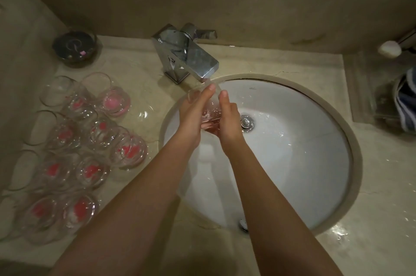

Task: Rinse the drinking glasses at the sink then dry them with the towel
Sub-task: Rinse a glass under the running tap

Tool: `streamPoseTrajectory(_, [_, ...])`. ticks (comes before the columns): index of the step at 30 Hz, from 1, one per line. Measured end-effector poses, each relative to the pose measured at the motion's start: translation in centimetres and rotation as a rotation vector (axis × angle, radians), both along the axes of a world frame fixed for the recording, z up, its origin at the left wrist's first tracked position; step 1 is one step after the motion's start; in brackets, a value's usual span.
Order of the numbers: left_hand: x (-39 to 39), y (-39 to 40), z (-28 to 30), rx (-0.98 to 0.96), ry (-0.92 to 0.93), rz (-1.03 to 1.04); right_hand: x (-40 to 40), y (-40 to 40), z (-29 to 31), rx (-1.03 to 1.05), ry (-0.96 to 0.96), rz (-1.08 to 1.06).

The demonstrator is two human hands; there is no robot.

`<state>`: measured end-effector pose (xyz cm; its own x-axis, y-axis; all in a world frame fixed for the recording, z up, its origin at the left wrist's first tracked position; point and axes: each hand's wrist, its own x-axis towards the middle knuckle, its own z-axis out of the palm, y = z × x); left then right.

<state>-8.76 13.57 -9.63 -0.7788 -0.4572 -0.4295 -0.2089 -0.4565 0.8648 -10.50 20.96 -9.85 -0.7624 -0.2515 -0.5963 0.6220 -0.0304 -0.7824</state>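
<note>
A clear drinking glass (pixel 211 111) with a pink base is held between both my hands over the white sink basin (pixel 292 140), its mouth tilted up under the chrome faucet spout (pixel 198 62). My left hand (pixel 194 111) wraps its left side, fingers reaching to the rim. My right hand (pixel 228 118) grips its right side. Water lies in the basin around the drain (pixel 247 122). Several more clear glasses with pink bases (pixel 90 140) stand on the counter at the left. A blue and white striped towel (pixel 406 104) lies at the right edge.
A dark round dish (pixel 75 46) sits on the counter at the back left. A white knob-like object (pixel 389 49) is at the back right. The beige stone counter (pixel 382 185) to the right of the basin is wet. A wall runs behind the faucet.
</note>
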Motion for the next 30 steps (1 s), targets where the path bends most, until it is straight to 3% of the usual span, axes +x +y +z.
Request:
streamPoseTrajectory(4, [0.3,-0.2,-0.3,0.036,-0.014,0.000,-0.4,0.5,-0.4,-0.258,-0.155,-0.016])
streamPoseTrajectory(8, [0.2,0.4,-0.1,-0.013,-0.071,0.011,-0.1,-0.1,-0.1,0.092,0.050,0.015])
streamPoseTrajectory(12, [-0.5,1.2,0.3,-0.039,-0.091,0.020,0.5,-0.6,-0.2,0.133,0.106,-0.094])
streamPoseTrajectory(20, [-0.3,1.0,0.2,0.132,-0.114,0.088,-0.1,0.3,-0.7,-0.276,-0.294,-0.167])
streamPoseTrajectory(26, [0.0,1.3,0.2,-0.010,-0.122,0.066,0.6,-0.5,-0.2,-0.054,-0.063,-0.172])
streamPoseTrajectory(30, [-0.2,0.9,0.3,0.020,-0.106,0.032,0.2,0.2,-0.6,-0.073,-0.051,-0.133])
